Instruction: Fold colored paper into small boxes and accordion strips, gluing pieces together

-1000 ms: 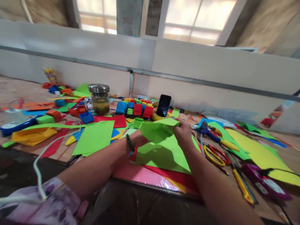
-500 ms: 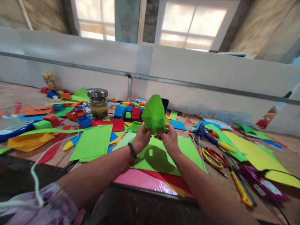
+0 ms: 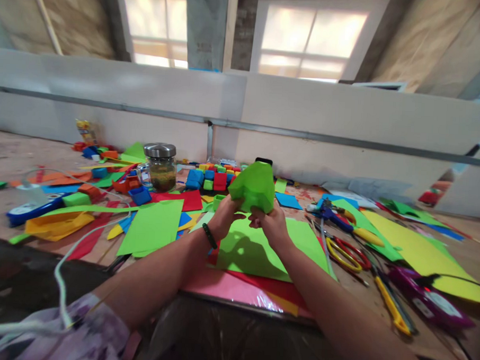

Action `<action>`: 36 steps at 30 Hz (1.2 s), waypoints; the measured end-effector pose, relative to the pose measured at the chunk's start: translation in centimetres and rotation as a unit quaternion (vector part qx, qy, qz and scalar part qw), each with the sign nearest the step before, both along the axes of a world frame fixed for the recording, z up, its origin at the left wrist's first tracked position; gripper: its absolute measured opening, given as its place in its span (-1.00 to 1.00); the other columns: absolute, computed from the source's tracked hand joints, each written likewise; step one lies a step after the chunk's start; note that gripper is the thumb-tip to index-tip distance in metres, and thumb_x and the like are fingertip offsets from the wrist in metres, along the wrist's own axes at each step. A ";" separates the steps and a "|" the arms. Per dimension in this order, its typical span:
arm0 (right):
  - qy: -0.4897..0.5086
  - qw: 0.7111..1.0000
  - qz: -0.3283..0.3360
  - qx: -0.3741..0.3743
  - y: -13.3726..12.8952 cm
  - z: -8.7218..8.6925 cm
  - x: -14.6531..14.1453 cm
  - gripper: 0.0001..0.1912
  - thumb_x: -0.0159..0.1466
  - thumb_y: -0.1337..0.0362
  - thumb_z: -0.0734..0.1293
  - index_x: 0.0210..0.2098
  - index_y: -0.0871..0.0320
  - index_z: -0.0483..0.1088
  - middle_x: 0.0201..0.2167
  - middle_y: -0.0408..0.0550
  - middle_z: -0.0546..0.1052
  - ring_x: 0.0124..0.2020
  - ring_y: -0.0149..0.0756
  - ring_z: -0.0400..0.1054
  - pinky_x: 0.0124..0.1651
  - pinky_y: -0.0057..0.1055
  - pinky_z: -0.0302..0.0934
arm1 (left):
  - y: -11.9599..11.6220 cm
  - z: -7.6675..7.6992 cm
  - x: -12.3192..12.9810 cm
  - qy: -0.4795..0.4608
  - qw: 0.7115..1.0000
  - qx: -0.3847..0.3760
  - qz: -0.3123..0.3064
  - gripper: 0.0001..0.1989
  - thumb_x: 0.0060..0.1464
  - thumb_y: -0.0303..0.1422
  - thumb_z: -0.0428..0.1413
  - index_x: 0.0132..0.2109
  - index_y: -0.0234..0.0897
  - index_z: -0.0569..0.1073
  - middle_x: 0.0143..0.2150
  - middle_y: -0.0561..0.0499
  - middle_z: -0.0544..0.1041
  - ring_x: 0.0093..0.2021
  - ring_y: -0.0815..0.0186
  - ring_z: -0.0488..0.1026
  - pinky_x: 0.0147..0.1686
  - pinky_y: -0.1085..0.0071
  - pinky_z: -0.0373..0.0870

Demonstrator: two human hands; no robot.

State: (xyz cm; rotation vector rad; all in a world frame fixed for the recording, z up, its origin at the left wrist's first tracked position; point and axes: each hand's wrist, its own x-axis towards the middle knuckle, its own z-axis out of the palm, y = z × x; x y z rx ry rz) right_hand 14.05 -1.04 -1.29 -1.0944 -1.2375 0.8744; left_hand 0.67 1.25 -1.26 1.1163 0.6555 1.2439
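Observation:
A creased piece of green paper (image 3: 253, 185) is held up above the work surface between both hands. My left hand (image 3: 223, 217) pinches its lower left edge; a dark beaded bracelet circles that wrist. At its lower right, my right hand (image 3: 270, 224) grips the same piece, thumb on the near side and other fingers curled. Below them lies a large green sheet (image 3: 272, 255) with the hands' shadow on it. Under that sheet are pink and red sheets (image 3: 223, 286). Several small folded paper cubes (image 3: 220, 180), red, blue and green, sit just behind.
To the left stand a lidded glass mug (image 3: 163, 171) and a stack of green sheets (image 3: 152, 226). On the right lie scissors (image 3: 344, 254), pliers (image 3: 336, 213), a yellow cutter (image 3: 392, 306), and a purple corded device (image 3: 429, 299). A white cable (image 3: 60, 283) crosses near my left arm.
The green paper has tilted and come slightly lower, looking shorter and wider now. Both hands keep their hold on it. The view has shifted slightly.

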 end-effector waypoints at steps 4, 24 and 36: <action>0.011 1.000 0.001 0.000 0.2 0.0 0.5 -0.65 -0.05 0.19 0.40 -0.29 0.15 0.29 -0.71 -0.24 0.45 -0.73 -0.40 0.31 -0.66 -0.49 0.21 | 0.0 0.2 -0.3 -0.019 0.999 -0.025 -0.037 -0.71 -0.11 -0.19 0.16 -0.29 -0.31 0.39 -0.38 0.00 0.45 -0.44 0.37 0.42 -0.48 0.47 0.36; 0.102 0.995 0.012 -0.001 0.6 -0.1 0.3 -0.65 -0.19 0.29 0.52 -0.44 0.20 0.36 -0.68 -0.29 0.37 -0.68 -0.53 0.19 -0.62 -0.53 0.10 | 0.1 -0.1 0.4 0.131 0.986 0.100 0.031 -0.68 -0.12 -0.25 0.23 -0.27 -0.38 0.39 -0.51 0.08 0.41 -0.57 0.46 0.34 -0.57 0.53 0.26; 0.229 0.964 0.101 -0.092 0.8 -0.9 -0.9 -0.78 -0.15 0.30 0.46 -0.48 0.15 0.42 -0.59 -0.16 0.50 -0.55 -0.39 0.37 -0.46 -0.45 0.29 | -0.6 -1.1 2.0 0.114 0.986 0.115 0.034 -0.73 0.18 -0.30 -0.03 -0.16 -0.36 0.50 -0.33 -0.02 0.54 -0.30 0.33 0.41 -0.33 0.48 0.37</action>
